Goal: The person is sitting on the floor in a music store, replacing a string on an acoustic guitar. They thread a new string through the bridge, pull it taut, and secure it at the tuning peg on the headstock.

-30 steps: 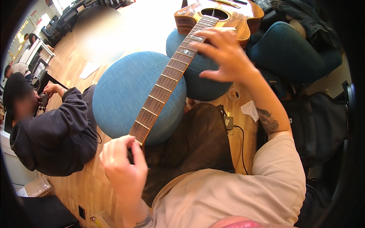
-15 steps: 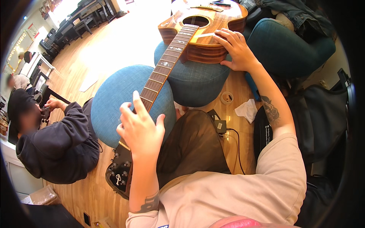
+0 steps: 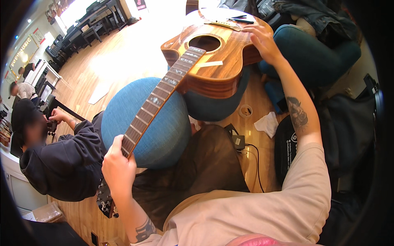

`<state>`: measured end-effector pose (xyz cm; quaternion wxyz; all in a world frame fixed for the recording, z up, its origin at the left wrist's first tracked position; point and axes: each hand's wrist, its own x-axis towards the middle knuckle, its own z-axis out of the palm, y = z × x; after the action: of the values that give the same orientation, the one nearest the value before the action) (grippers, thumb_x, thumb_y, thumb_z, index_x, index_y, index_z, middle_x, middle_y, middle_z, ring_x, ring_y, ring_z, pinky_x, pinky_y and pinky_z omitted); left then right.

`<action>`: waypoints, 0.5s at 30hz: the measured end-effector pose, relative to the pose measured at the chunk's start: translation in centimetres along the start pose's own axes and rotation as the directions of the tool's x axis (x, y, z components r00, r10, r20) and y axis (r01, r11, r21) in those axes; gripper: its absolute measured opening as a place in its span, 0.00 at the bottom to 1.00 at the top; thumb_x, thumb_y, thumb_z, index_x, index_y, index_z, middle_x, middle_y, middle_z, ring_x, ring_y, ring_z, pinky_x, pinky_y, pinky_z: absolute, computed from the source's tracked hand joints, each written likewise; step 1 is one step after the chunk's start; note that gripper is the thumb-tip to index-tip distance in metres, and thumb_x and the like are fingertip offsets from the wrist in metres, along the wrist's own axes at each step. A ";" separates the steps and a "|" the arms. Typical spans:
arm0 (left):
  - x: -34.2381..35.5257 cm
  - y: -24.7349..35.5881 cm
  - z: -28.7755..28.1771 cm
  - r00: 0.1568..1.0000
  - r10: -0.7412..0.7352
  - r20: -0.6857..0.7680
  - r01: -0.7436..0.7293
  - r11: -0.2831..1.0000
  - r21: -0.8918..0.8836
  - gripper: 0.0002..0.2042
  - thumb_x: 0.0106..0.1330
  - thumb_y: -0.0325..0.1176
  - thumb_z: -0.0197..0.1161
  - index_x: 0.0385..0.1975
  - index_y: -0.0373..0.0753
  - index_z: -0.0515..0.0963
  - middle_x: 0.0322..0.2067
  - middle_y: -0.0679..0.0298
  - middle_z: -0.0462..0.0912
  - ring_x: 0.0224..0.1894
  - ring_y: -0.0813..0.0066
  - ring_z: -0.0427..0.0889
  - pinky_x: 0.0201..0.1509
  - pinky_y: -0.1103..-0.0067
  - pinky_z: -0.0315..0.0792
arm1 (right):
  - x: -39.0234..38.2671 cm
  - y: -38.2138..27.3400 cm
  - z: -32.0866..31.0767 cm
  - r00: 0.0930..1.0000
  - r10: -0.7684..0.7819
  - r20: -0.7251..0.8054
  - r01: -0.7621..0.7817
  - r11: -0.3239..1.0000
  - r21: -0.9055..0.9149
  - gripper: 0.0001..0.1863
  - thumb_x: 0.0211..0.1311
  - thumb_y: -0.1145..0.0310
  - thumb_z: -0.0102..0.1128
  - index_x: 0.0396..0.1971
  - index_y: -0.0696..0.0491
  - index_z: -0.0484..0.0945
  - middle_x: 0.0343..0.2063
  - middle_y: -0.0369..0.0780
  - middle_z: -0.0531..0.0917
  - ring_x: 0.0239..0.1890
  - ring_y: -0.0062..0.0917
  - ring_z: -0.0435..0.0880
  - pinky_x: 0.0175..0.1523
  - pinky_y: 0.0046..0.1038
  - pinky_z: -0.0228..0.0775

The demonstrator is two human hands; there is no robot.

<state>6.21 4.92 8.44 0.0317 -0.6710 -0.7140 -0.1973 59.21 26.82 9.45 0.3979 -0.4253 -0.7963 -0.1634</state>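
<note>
An acoustic guitar with a cutaway body lies face up, its soundhole toward the far side and its neck slanting to the near left. My left hand is closed round the neck near the headstock, thumb on one side and fingers on the other. My right hand lies with fingers stretched over the body's right edge, close to the bridge. A pale strip sits on the top beside the fretboard's end. Several small dark tools lie beyond the bridge.
A round blue stool stands under the neck, another under the body. A tape roll, white cloth and cabled black box lie on the floor. A person in a dark hoodie sits left; a teal chair stands right.
The guitar has shifted nearer and leftward, its headstock dropping lower left. My left hand went from spread over the neck to closed round it. My right hand slid farther along the body's edge.
</note>
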 end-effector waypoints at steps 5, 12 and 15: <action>-0.4 -1.9 1.8 0.996 0.042 -0.083 -0.048 0.996 -0.078 0.19 0.60 0.24 0.67 0.53 0.40 0.79 0.41 0.44 0.86 0.46 0.37 0.84 0.46 0.54 0.78 | 5.5 6.9 2.6 0.962 0.267 0.058 -0.220 0.884 -0.412 0.21 0.74 0.55 0.60 0.62 0.43 0.82 0.61 0.42 0.83 0.66 0.42 0.78 0.70 0.43 0.69; -0.1 -3.1 3.2 0.986 0.138 -0.088 -0.147 0.984 -0.104 0.27 0.55 0.24 0.68 0.59 0.37 0.77 0.47 0.49 0.80 0.53 0.43 0.80 0.58 0.59 0.74 | 9.8 7.5 3.3 0.895 0.406 0.185 -0.310 0.864 -0.397 0.16 0.73 0.55 0.61 0.51 0.48 0.84 0.51 0.44 0.87 0.58 0.42 0.85 0.61 0.44 0.75; 0.3 -1.6 2.9 0.962 0.234 -0.144 -0.246 0.967 -0.073 0.37 0.52 0.28 0.72 0.68 0.39 0.72 0.55 0.52 0.75 0.60 0.49 0.76 0.66 0.59 0.67 | 9.4 7.4 4.3 0.948 0.310 0.078 -0.262 0.894 -0.362 0.12 0.76 0.61 0.58 0.48 0.53 0.83 0.51 0.47 0.87 0.56 0.46 0.84 0.60 0.45 0.75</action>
<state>5.22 6.13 5.51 0.0731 -0.7386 -0.6140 -0.2687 59.99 38.89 13.45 0.2822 -0.6113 -0.7083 -0.2122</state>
